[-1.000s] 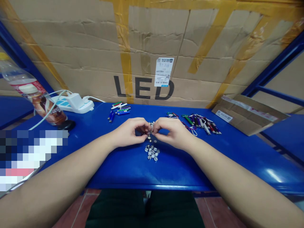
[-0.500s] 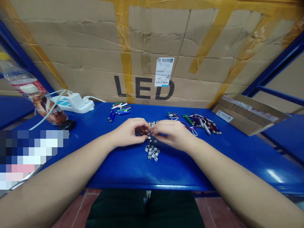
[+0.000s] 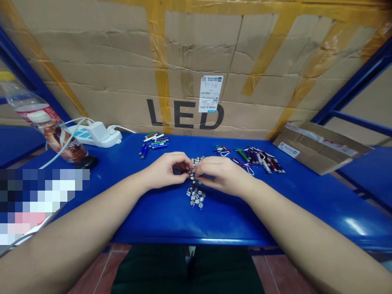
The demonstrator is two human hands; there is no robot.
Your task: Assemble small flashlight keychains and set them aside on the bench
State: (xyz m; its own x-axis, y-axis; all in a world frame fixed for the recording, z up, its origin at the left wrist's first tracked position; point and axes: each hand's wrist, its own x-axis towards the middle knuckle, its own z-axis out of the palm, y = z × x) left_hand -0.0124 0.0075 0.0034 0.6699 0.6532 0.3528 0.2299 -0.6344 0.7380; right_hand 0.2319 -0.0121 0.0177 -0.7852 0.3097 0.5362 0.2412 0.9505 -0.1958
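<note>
The left grip (image 3: 165,170) and the right grip (image 3: 223,175) are held closed and close together above the blue bench (image 3: 245,220), with the fingers of each curled inward. A small metal piece (image 3: 191,176) is pinched between them. It is largely hidden by the fingers, so its exact form cannot be determined, nor can it be told which grip bears more of it.

A loose heap of round silver parts (image 3: 195,197) is placed on the bench directly in front of the grips, on the person's side. A second cluster of similar parts (image 3: 197,160) is seen just beyond the grips.

Beyond the right grip, a tangled group of keychain flashlights (image 3: 259,160) with coloured bodies and loops is laid out. Beyond the left grip, a smaller group of slim coloured tubes (image 3: 154,141) is lying apart. Further out past the left grip, a white power strip (image 3: 93,135) and a tilted plastic bottle (image 3: 45,127) are noted. A flattened cardboard packet (image 3: 318,149) is resting at the far right bench corner, and a taped carton (image 3: 214,49) marked "LED" is standing behind the bench.
</note>
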